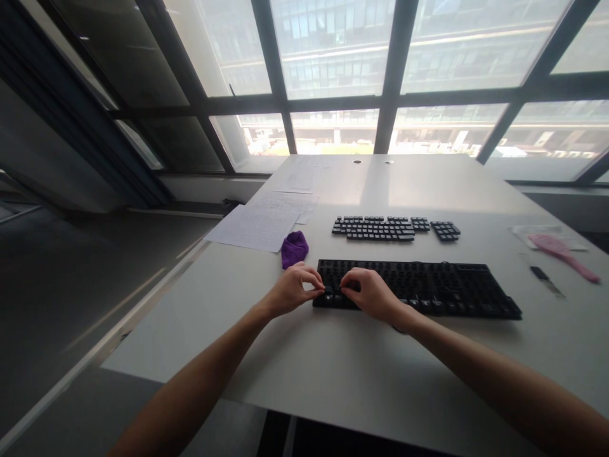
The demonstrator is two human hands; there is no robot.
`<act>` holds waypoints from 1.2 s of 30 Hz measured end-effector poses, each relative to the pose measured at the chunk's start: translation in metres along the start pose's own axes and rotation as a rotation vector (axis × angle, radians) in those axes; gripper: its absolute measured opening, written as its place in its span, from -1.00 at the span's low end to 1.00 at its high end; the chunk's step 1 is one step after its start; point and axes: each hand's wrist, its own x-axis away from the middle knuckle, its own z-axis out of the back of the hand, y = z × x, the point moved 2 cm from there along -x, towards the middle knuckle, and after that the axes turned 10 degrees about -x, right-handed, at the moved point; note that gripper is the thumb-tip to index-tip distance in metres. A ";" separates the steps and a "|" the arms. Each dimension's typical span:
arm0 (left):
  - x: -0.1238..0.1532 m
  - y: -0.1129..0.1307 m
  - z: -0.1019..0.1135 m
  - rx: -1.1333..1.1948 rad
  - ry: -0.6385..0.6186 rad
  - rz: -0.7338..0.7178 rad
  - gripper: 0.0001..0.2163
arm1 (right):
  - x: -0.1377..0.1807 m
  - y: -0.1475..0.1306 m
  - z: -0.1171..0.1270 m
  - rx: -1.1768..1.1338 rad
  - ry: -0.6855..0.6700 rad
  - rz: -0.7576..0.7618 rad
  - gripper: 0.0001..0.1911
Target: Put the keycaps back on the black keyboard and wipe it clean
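Observation:
A black keyboard base point(428, 289) lies on the white table point(304, 362) in front of me. Both hands rest at its left end. My left hand point(294, 287) is curled, its fingertips pinched around a small black keycap point(328, 291) at the keyboard's left edge. My right hand point(368, 292) is curled too, fingers pressed down on the keys beside it. Behind the keyboard, a set of loose black keycaps point(394, 228) is laid out in keyboard order on the table.
A purple cloth point(294, 247) lies left of the keyboard, with sheets of paper point(261, 225) behind it. At the right lie a pink brush point(561, 252) on a wrapper and a small black tool point(542, 275). Large windows point(333, 63) stand behind the table.

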 end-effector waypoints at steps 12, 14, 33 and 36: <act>0.012 0.045 0.001 -0.516 0.000 -0.180 -0.75 | 0.006 -0.001 -0.013 0.021 0.043 0.131 -0.86; 0.012 0.042 0.000 -0.488 -0.012 -0.158 -0.77 | 0.007 -0.002 -0.015 0.044 0.043 0.152 -0.85; 0.004 0.014 0.010 -0.123 0.175 -0.005 -0.77 | 0.011 -0.005 -0.016 0.201 0.002 0.290 -0.86; 0.006 0.015 0.009 -0.155 0.113 -0.013 -0.76 | 0.012 -0.008 -0.014 0.270 -0.030 0.287 -0.80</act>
